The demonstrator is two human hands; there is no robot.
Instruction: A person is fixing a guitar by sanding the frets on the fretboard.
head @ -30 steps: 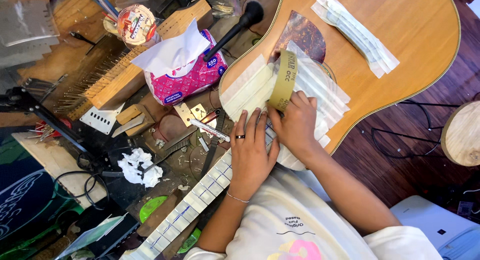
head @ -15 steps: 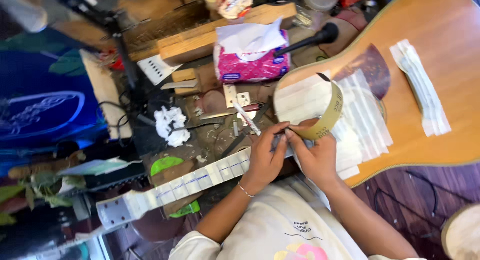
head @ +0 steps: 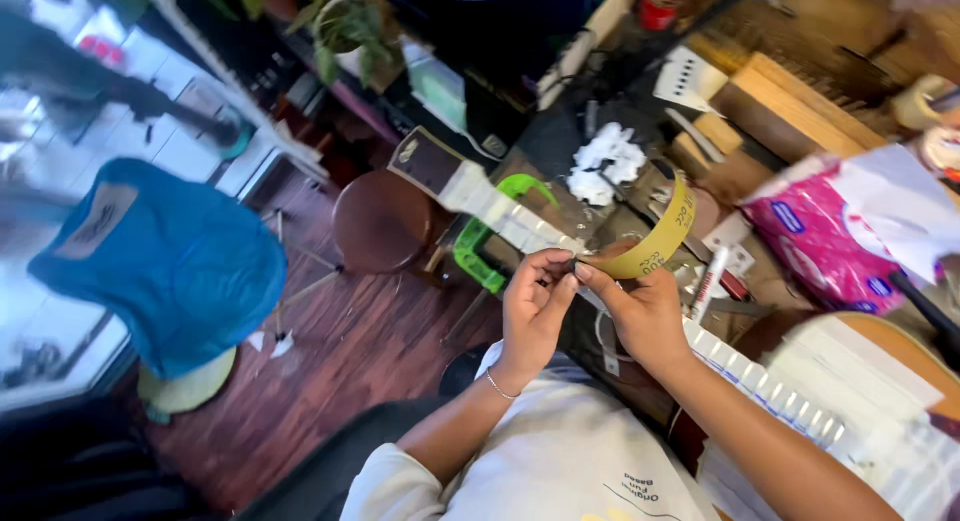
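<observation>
Yellow tape roll [head: 655, 236] held up just over taped guitar neck [head: 640, 301]. Right hand [head: 645, 316] closed around roll's lower edge, thumb and fingers pinching it. Left hand [head: 533, 306] beside roll, fingertips curled together, picking at tape end near right thumb. Crumpled white tissue [head: 605, 163] beyond roll. Pink tissue pack [head: 830, 246] right of roll. Brown stool [head: 380, 221] left of roll.

A matt yellow roll of paper masking tape [head: 655, 239] sits beside a glossy pink plastic tissue pack [head: 825, 246] with soft white paper tissue. The guitar body [head: 900, 346] is smooth wood; the floor [head: 340, 366] is dark polished wood.
</observation>
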